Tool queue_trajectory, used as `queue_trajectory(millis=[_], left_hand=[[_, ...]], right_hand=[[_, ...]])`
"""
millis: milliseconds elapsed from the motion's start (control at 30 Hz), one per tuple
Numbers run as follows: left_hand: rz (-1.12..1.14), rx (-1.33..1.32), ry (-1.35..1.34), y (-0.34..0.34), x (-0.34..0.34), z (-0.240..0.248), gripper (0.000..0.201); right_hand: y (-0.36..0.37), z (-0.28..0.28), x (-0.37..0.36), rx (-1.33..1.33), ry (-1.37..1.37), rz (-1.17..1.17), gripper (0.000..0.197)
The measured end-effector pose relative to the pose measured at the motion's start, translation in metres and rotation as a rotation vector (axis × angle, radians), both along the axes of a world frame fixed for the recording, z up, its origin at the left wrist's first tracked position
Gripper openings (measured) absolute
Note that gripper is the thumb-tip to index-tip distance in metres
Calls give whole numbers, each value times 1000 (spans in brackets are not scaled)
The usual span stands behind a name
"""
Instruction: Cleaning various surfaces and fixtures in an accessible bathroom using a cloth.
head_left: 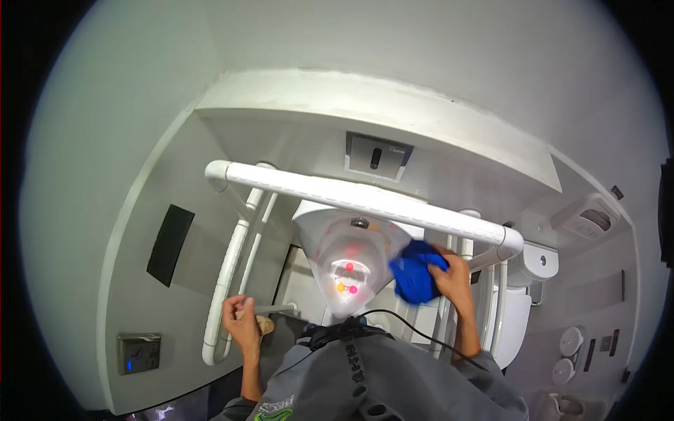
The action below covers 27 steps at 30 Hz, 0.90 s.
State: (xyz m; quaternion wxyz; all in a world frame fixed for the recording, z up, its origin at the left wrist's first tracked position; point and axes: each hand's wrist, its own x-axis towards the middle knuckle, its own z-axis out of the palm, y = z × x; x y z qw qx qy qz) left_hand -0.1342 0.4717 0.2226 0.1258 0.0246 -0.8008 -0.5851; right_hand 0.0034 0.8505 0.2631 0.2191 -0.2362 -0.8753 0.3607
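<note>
My right hand [455, 279] is closed on a bunched blue cloth [419, 274], which hangs beside the right rim of a white urinal [311, 223]. The cloth's left edge is slightly blurred. Inside the bowl lie a few small pink and yellow balls [353, 289], with a metal fitting [359, 222] above them. My left hand [241, 324] is at the lower end of the left white grab rail [226, 274], its fingers loosely bent and apart, holding nothing that I can see. Whether it touches the rail is unclear. A tan object [265, 325] shows partly behind this hand.
A white front rail [351, 196] crosses above the urinal, below a metal sensor plate [378, 156]. On the right are a toilet [514, 319] and a wall dispenser [590, 219]. A metal panel [139, 353] is on the left wall. A black cable [414, 328] crosses my front.
</note>
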Motion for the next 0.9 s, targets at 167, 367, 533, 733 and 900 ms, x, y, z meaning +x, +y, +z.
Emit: queue_trajectory(millis=[167,367,533,733,900], left_hand=[[-221,144,-178,28,-21,-12,11],[-381,52,-261,24,-44,-4,18],[-675,389,65,13,-72,111,43],[-747,234,443,55,-148,259,28],[-1082,125,553,264,-172,320,24]], right_hand=[[-21,139,51,66,110,-63,45],[80,237,2,710,481,-596,32],[152,211,-60,1083,104,-595,38],[211,175,-28,772,-223,-751,39],[228,152,-25,647,-76,-796,37]])
